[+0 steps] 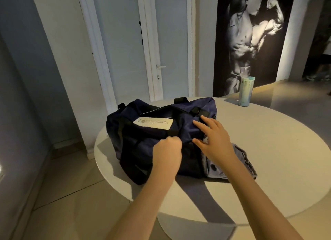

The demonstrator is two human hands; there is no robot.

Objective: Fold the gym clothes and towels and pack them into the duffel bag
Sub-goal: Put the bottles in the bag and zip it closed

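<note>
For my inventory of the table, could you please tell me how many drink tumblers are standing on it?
1: the tumbler stands upright near the far edge of the table, beyond and right of the duffel bag. Anything behind the bag would be hidden.

duffel bag (182,120) | navy, black straps, white label | on its base | side flap hanging open

Head view, angled down, close over table (268,150)
</note>
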